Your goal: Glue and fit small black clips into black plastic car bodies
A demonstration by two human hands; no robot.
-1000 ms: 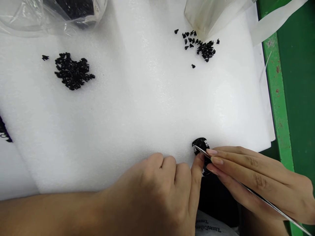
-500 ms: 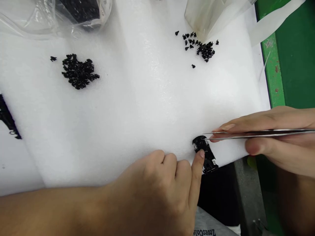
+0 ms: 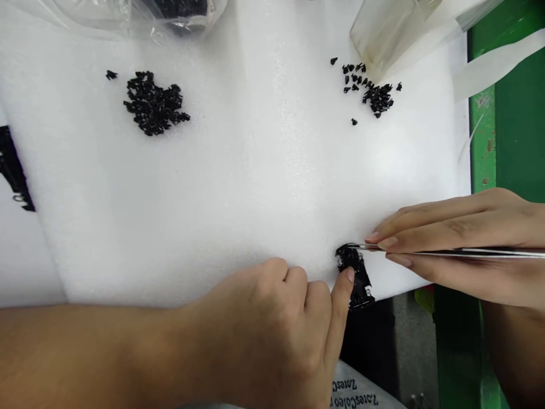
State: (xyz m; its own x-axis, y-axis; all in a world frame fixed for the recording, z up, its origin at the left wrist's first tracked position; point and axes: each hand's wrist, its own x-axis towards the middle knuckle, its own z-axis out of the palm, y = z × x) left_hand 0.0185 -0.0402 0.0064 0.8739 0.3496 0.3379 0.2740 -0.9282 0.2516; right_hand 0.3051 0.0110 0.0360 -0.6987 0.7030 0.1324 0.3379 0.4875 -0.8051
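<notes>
A small black plastic part (image 3: 361, 284) with a curved top end lies at the near edge of the white foam sheet (image 3: 238, 193). My left hand (image 3: 289, 324) has its fingers curled, and its index fingertip presses on the part's left side; the thumb is hidden. In my right hand (image 3: 451, 238), metal tweezers (image 3: 464, 252) are pinched between thumb and fingers. The tweezer tips are together and meet the part's top end. Whether a tiny piece sits between them I cannot tell.
A pile of tiny black pieces (image 3: 155, 105) lies at the upper left, and a smaller pile (image 3: 378, 99) at the upper right beside a clear plastic container (image 3: 378, 34). A clear bag (image 3: 106, 17) stands at the back. Another black part (image 3: 15, 167) is at the far left.
The tweezers' arms have gone from apart to pressed together at the part's top end. The camera's view has shifted slightly, while my left index finger stays on the part.
</notes>
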